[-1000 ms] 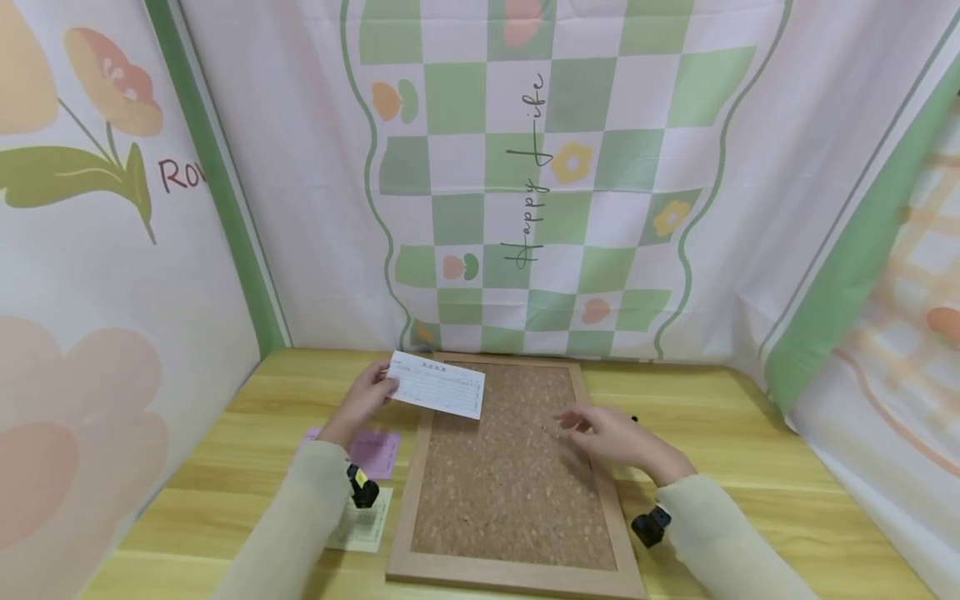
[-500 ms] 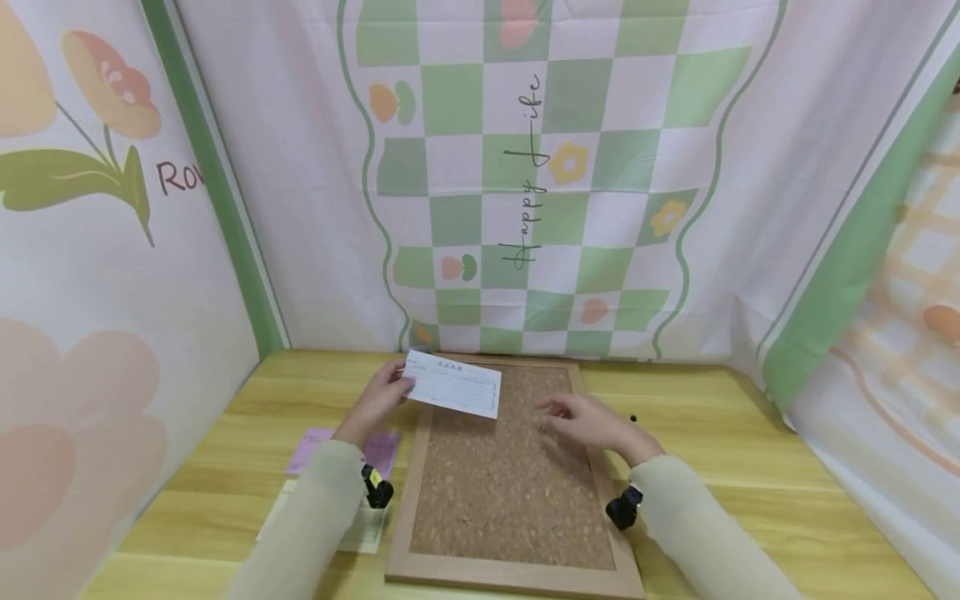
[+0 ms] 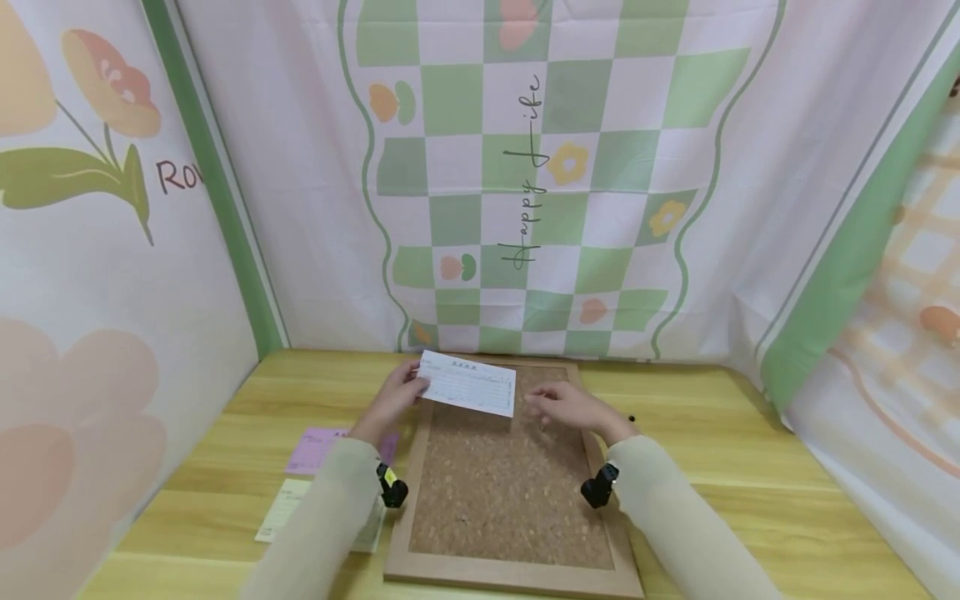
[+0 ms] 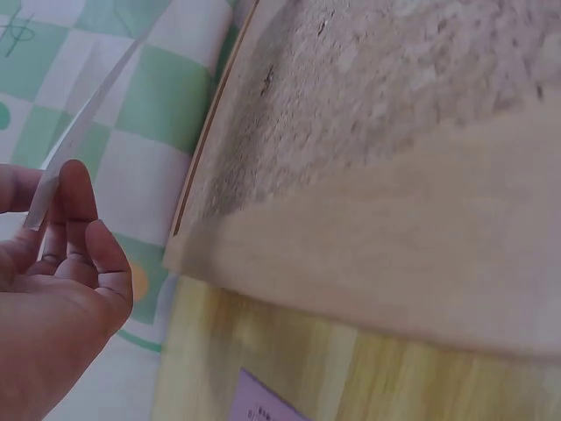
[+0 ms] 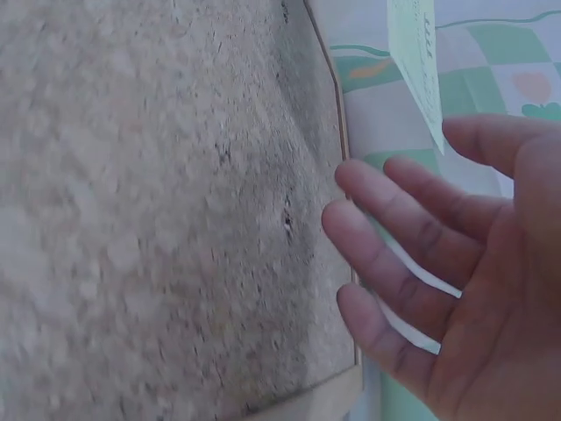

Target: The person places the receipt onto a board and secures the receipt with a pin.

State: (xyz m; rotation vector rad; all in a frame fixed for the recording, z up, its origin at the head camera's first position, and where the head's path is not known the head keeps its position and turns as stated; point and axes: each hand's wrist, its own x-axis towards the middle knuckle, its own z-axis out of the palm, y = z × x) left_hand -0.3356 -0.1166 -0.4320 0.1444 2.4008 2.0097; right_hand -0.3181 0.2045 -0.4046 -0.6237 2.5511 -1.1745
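Near the far left of a wood-framed cork board (image 3: 510, 475), my left hand (image 3: 395, 392) pinches a white printed paper slip (image 3: 467, 385) by its left end, thumb on the front. The slip is held up above the board, and in the left wrist view it appears almost edge-on. My right hand (image 3: 566, 406) hovers over the board just right of the slip's free end. Its fingers are spread and loosely bent in the right wrist view, with nothing between them and a small space between them and the slip (image 5: 419, 70).
Left of the board a pink printed slip (image 3: 311, 450) and a pale yellow one (image 3: 281, 508) lie on the wooden table (image 3: 202, 517), partly hidden by the left sleeve. A small black object (image 3: 632, 418) lies right of the board. A patterned curtain (image 3: 525, 208) hangs behind.
My left hand has carried the white slip to the right over the board. My right hand has moved left toward it, narrowing the distance. More of the pink and yellow slips shows.
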